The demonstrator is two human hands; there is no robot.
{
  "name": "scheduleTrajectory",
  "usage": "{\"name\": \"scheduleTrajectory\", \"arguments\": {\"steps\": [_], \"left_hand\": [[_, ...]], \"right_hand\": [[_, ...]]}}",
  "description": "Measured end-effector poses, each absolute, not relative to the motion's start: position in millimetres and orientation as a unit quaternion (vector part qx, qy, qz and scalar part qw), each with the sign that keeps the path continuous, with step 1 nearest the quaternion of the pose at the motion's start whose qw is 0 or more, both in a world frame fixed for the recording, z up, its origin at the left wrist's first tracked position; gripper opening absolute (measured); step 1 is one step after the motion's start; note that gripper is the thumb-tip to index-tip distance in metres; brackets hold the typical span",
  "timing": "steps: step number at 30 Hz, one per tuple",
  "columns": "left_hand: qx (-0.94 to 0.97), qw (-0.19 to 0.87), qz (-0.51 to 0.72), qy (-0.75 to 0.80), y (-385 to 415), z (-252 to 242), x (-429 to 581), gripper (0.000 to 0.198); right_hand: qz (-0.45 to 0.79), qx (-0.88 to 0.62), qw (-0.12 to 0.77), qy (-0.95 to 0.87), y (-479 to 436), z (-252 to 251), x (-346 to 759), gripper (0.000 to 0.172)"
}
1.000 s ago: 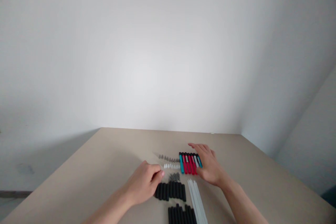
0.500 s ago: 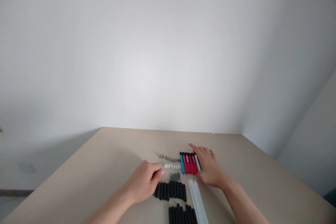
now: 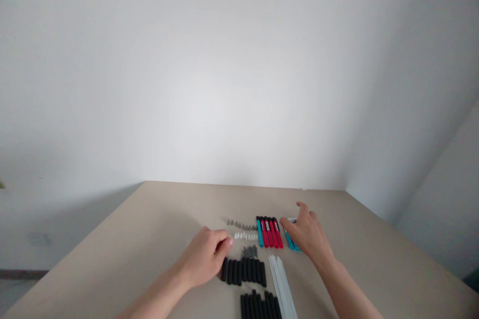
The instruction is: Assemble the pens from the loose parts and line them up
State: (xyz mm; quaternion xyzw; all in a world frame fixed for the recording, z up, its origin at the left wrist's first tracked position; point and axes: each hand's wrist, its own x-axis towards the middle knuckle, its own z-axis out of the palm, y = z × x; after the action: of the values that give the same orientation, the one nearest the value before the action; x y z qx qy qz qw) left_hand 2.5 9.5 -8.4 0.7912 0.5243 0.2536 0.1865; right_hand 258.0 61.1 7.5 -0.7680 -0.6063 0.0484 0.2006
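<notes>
Extends both bare forearms forward from the lower edge, converging slightly. Curls the left hand [image 3: 204, 255] into a loose fist, knuckles up, thumb tip pinched against forefinger. Holds the right hand [image 3: 310, 236] palm down, fingers loosely spread and bent, forefinger pointing left, wrist lifted.

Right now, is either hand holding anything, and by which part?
The right hand lies over the far ends of the teal pens on the table; whether it grips them cannot be told. The left hand is curled, with nothing visible inside.
</notes>
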Motion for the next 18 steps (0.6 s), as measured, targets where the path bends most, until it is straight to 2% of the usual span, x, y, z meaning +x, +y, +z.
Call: {"name": "scheduleTrajectory", "arguments": {"steps": [18], "left_hand": [[0.784, 0.181, 0.269, 0.528, 9.8, -5.9, 3.0, 0.041]], "right_hand": [[0.108, -0.725, 0.241, -0.636, 56.3, 3.0, 248.3, 0.063]]}}
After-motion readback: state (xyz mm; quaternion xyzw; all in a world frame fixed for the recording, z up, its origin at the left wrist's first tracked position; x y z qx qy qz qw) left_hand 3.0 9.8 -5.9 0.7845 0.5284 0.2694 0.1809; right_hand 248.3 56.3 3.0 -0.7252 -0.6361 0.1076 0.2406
